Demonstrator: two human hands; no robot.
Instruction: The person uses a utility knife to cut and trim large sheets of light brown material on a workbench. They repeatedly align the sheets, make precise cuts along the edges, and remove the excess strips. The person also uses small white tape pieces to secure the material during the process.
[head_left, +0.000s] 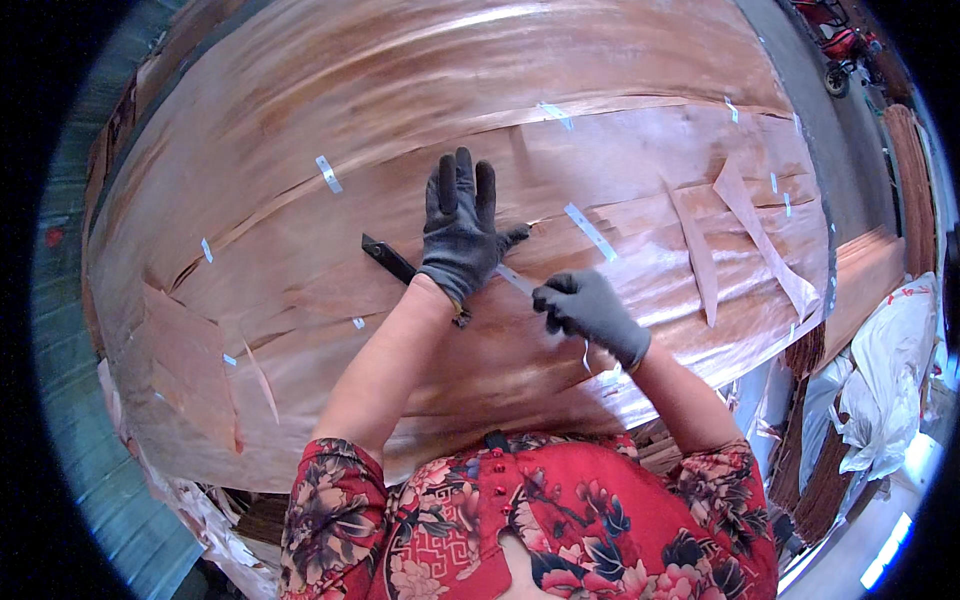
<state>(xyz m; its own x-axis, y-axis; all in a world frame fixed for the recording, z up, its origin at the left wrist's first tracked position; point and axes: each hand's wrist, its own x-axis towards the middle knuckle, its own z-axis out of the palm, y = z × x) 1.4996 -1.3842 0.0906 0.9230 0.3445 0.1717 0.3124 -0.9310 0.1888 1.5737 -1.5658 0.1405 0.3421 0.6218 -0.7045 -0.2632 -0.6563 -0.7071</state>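
Note:
My left hand (462,225), in a dark grey glove, lies flat on a large reddish-brown wood veneer sheet (620,140), fingers stretched up and thumb out to the right. A black-handled tool, perhaps a utility knife (388,258), sticks out from beside its wrist; the rest is hidden. Between my hands runs a pale strip of tape (516,280), its left end at the base of my left hand. My gloved right hand (592,312) is closed on that tape, and a thin tail hangs below the fingers. A longer tape piece (591,232) is stuck on the veneer just above.
Short tape pieces (328,174) cross the veneer's seams. Loose veneer scraps lie at the right (765,240) and left (190,360). Beyond the right edge are stacked veneer (862,285) and crumpled white plastic sheeting (890,375). A red wheeled vehicle (845,45) stands at the far right.

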